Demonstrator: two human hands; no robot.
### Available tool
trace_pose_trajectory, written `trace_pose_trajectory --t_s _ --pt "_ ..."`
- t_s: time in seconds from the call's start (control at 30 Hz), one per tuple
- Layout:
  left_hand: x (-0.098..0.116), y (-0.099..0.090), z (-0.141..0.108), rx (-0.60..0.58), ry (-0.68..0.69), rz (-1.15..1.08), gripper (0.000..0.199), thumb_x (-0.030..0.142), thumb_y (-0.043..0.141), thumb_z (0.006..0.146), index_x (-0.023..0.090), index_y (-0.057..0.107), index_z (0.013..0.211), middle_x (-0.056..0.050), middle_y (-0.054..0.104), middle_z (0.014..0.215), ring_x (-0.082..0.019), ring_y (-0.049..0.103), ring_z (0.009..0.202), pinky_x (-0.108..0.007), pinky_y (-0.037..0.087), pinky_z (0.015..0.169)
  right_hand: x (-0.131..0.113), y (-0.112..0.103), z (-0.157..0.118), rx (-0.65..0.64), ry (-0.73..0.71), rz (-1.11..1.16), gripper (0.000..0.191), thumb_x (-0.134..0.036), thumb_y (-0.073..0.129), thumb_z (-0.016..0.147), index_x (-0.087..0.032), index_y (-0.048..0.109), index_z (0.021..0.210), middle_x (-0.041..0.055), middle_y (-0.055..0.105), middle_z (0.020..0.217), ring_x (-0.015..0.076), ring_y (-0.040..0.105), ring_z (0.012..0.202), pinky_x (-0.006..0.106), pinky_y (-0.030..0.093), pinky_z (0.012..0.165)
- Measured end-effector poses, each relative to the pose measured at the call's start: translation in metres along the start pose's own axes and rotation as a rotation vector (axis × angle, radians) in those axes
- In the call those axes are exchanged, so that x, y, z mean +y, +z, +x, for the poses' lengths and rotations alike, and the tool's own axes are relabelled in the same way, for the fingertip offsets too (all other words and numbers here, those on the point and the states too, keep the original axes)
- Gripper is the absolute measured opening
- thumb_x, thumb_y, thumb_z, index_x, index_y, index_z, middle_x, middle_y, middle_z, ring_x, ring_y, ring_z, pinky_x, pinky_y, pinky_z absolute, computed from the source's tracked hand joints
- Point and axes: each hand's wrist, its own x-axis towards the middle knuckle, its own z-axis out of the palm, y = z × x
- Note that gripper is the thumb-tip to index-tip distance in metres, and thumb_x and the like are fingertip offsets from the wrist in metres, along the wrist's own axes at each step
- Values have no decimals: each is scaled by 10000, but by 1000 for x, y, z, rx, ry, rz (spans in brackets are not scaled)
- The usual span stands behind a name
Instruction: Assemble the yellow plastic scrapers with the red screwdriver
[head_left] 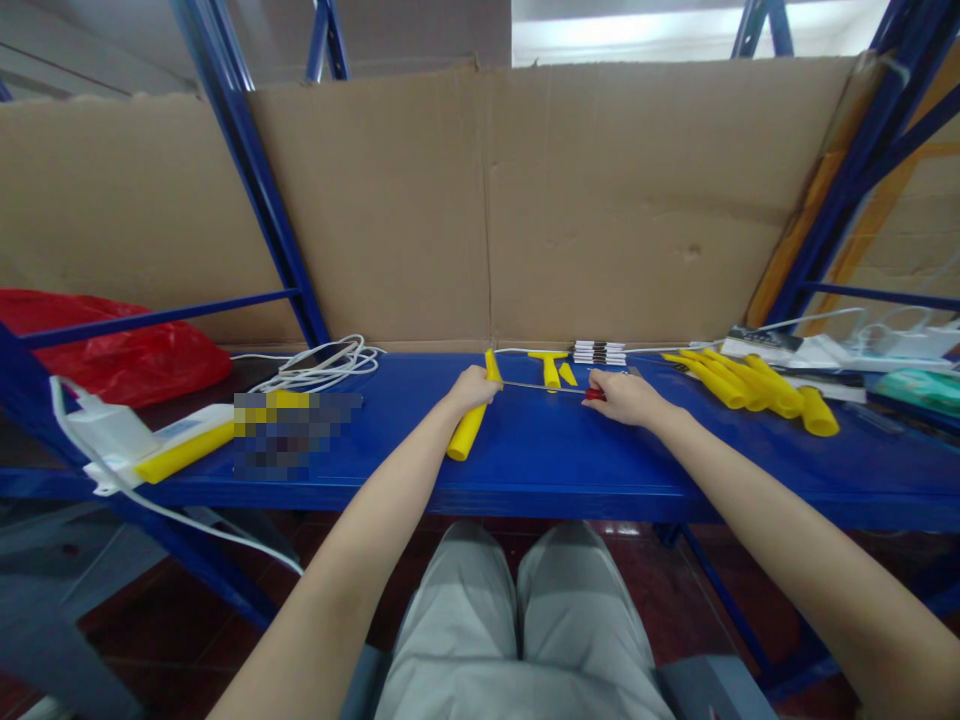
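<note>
OK, left hand (472, 386) gripped the yellow tube (468, 434) near its far end, over the blue tabletop (555, 450). Red-handled screwdriver (595, 394) ran sideways to it; couldn't tell if the tip touched. Right hand (627, 399) was closed round the handle. My read: steady tube, straight shaft, light force suited best. More yellow tubes (776, 388) lay further right.

Plain yellow tube (466, 436), red tool handle (595, 394), blue tabletop (555, 455), brown cardboard (600, 210), black-and-white banded stack (600, 353), red bag (135, 345)
</note>
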Motion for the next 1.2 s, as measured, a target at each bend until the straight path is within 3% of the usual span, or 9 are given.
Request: trace_pose_trajectory --t_s 0.23,0.4,0.67,0.93,1.07,1.2 --pt "1 -1 -2 1 1 8 211 161 549 705 150 523 496 -43 597 519 -140 572 502 -218 408 506 0 0 0 -9 19 39 295 -428 442 862 -180 522 1001 99 679 912 250 633 818 304 394 646" --pt "-2 0 1 10 -4 -2 196 167 556 700 151 533 507 -55 622 552 -154 592 528 -228 420 514 -1 -3 -1 -28 -6 58 305 -390 352 896 -182 572 928 109 679 938 241 627 862 297 400 663" --pt "0 0 0 0 2 17 178 181 563 705 135 573 534 -53 625 549 -148 595 534 -217 417 512 0 0 1 4 5 42 202 -363 487 841 -187 529 931 86 667 888 215 619 785 274 375 609" --pt "2 -2 -3 -8 -5 35 179 173 554 714 126 574 542 -52 611 540 -134 568 494 -213 407 495 1 1 0 -27 34 77 281 -407 472 844 -179 514 1004 94 674 929 227 626 821 285 396 641" --pt "2 -1 -2 -2 -12 29 184 175 555 723 126 571 546 -51 610 544 -128 562 483 -211 411 496 1 0 1 -28 -21 94 255 -379 413 873 -178 558 934 104 667 978 225 615 888 289 410 701" --pt "1 0 0 -7 -12 20 185 177 554 720 128 571 543 -55 618 553 -131 565 482 -222 422 512 1 -1 0 3 -11 41 198 -360 470 850 -185 558 881 93 664 935 212 615 847 274 401 662"
